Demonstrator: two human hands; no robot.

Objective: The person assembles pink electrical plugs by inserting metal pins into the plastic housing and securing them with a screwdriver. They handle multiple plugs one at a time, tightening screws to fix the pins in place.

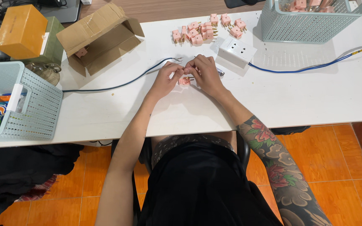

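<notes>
Worktop (298, 96): white, work at its middle.
Baskets: right basket (311, 25) holds some pink plugs; left basket (34, 113) holds other items.
Box (99, 37): open, one plug inside.
Socket (236, 51): white, on blue cable, just beyond hands.
Plug pile (208, 29): about a dozen loose, apparently awaiting work.
Dark wire (122, 85): bare end at hands.
Left hand (166, 79), right hand (204, 75): both pinched closed on one plug (184, 80), just above worktop; wiring looks unfinished.

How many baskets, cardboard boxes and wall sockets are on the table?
Plastic mesh baskets: 2, one at the left edge, one at the top right
Open cardboard box: 1
White wall socket: 1
Total: 4
</notes>
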